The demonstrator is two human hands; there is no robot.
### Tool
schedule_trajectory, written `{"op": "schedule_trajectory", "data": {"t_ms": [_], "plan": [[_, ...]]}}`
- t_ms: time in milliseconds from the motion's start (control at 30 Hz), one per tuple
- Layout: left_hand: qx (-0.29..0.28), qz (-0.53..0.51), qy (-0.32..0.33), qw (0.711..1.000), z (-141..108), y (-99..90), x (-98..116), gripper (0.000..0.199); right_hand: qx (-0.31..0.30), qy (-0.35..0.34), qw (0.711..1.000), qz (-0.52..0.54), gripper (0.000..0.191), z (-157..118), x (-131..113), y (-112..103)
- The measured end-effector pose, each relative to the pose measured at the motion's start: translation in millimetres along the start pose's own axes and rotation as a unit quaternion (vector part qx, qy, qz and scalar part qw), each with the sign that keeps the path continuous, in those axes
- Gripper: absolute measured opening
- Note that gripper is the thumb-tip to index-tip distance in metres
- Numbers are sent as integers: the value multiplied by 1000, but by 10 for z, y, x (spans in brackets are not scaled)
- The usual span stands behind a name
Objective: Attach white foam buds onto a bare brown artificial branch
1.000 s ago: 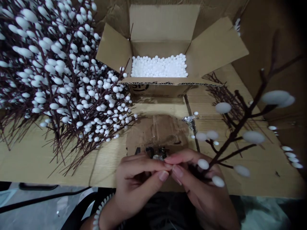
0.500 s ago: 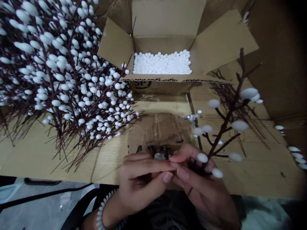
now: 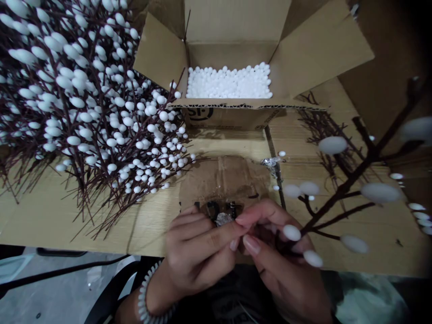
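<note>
A brown branch (image 3: 340,195) with white oval buds rises to the right out of my right hand (image 3: 283,265), whose fingers are closed round its lower part. The fingertips of my left hand (image 3: 202,252) are pinched together and meet those of my right hand. Whatever lies between the fingertips is too small to make out. Just behind the hands, a crumpled shiny piece (image 3: 224,219) rests on a flattened brown cardboard sheet (image 3: 219,184).
An open cardboard box (image 3: 232,118) with white balls (image 3: 229,83) stands at the back. Many white-budded branches (image 3: 87,117) are heaped on the left. Bare brown twigs (image 3: 320,126) lie at the right, near loose white balls and crinkled foil (image 3: 271,163).
The branch in my right hand has tilted further right and looks larger. My left hand's fingers have curled closer together. The view has shifted slightly.
</note>
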State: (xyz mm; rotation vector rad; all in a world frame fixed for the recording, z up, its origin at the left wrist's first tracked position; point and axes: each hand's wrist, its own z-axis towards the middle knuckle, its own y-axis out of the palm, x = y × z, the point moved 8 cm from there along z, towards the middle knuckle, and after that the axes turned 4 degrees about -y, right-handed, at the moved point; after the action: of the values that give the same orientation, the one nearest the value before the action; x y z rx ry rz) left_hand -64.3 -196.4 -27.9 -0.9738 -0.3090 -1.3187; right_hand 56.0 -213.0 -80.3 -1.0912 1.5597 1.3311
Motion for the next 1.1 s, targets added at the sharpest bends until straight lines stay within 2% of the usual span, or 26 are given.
{"op": "schedule_trajectory", "data": {"t_ms": [167,333,533,800,933,1100], "plan": [[-5,-1,10,1000,-7,5,20,18,1,18,1000,7,5,-6,27,13],[-12,18,2,1000,-10,19,11,19,-3,-22,1000,7,5,-4,6,15],[-2,11,14,1000,-13,27,9,18,2,-15,1000,9,5,-6,7,1],[-32,-9,12,999,-25,52,25,35,9,-16,1000,25,12,-13,-8,-22],[-34,12,24,999,-26,62,47,30,9,-11,1000,20,5,-22,-18,-6],[-18,56,71,996,-41,97,65,20,12,13,1000,10,4,-25,-7,20]]}}
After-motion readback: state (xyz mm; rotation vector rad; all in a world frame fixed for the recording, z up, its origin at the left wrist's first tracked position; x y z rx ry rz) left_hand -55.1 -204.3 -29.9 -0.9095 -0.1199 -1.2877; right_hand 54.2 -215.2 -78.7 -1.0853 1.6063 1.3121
